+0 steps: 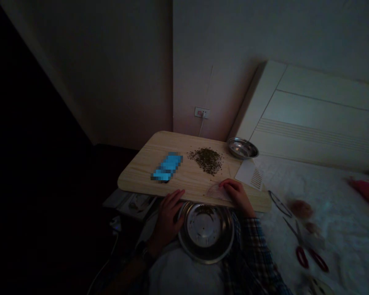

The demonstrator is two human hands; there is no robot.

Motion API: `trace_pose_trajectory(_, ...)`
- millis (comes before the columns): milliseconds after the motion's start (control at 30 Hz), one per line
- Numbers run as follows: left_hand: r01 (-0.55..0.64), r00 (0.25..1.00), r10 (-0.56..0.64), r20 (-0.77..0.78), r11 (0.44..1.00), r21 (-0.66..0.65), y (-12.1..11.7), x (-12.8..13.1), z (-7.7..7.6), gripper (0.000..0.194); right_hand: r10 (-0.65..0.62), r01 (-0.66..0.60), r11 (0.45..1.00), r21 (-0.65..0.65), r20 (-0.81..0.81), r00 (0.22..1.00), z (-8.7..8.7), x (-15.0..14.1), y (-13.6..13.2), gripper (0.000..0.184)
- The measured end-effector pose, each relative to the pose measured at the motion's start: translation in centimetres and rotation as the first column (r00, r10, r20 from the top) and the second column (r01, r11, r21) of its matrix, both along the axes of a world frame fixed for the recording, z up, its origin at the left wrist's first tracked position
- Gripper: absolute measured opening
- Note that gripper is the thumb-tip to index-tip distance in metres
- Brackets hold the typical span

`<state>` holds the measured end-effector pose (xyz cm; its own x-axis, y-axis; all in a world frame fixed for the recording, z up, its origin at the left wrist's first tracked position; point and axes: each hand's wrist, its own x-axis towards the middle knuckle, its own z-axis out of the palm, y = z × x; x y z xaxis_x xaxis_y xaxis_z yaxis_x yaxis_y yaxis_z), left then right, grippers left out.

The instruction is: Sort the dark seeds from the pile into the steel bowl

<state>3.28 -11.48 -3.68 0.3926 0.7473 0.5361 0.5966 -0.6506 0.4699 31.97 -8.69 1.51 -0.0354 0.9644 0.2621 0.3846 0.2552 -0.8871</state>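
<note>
My left hand [169, 215] lies with its fingers stretched out over the table's near edge, its thumb by the rim of a steel bowl [229, 241]. The bowl sits on my lap below that edge, with some dark grains inside. Over the tabletop's near side, my right hand [236, 194] is closed, pinching a thin, see-through piece [215, 191] that looks like plastic with a curved edge. Beyond it, a loose pile of small dark green-brown grains [207, 159] is spread on the light wooden table [147, 153].
A phone [168, 167] with a blue, blurred screen lies left of the pile. At the table's far right stand a shallow steel bowl [242, 148] and a white slotted card [249, 174]. Red-handled scissors [301, 246] and glasses [279, 204] lie on the bed [350, 229].
</note>
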Motion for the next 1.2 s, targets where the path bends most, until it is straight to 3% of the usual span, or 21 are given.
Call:
trace_pose_trajectory(467,0.002,1.000,-0.003,0.017,1.000,0.011,0.02,0.05,0.17,0.025,0.016,-0.016,1.000,0.006,0.017,1.000,-0.16,-0.09,0.08,0.021)
trace_pose_trajectory(967,0.005,1.000,-0.005,0.005,1.000,-0.011,-0.04,0.06,0.12,0.024,0.174,-0.173,0.982,-0.069,0.004,0.985,0.47,-0.10,-0.31,0.022)
trace_pose_trajectory(1200,0.004,1.000,-0.004,-0.002,1.000,-0.009,0.01,-0.01,0.09,0.025,0.161,-0.161,0.985,-0.066,-0.007,0.987,0.49,-0.08,-0.35,0.020)
